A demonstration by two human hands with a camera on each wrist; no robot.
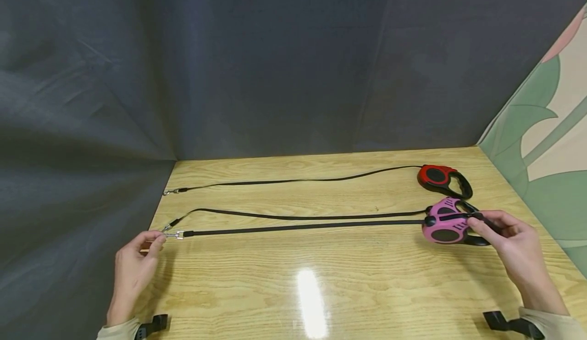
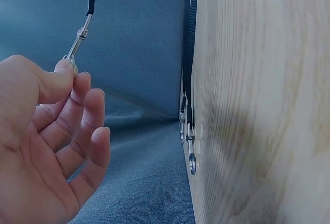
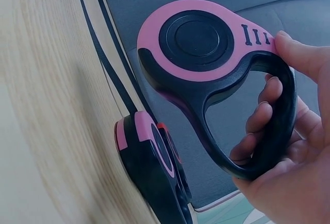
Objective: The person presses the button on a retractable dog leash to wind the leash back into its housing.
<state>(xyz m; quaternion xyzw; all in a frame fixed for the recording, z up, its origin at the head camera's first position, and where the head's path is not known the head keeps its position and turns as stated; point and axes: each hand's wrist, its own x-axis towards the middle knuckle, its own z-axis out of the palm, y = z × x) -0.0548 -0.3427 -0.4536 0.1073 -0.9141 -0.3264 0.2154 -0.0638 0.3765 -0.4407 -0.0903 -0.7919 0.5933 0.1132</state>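
Stretched taut above the wooden table is a pink and black retractable dog leash (image 3: 196,44), its flat black strap (image 1: 302,226) running between both hands. My left hand (image 1: 136,266) pinches the silver clip (image 2: 78,44) at the strap's end between thumb and fingertips. At the other end, my right hand (image 1: 518,243) grips the leash's black loop handle (image 3: 281,126), with fingers through the opening. Below and partly behind it, a second pink leash (image 3: 149,131) lies on the table, its strap (image 1: 293,217) laid out leftward to a clip (image 2: 191,154) near my left hand.
A red and black retractable leash (image 1: 433,175) lies farther back on the right, its thin strap (image 1: 275,182) extended left to a clip (image 1: 170,191). Dark cloth (image 1: 284,75) walls the table (image 1: 238,279) at the back and left. Patterned fabric (image 1: 550,151) borders the right.
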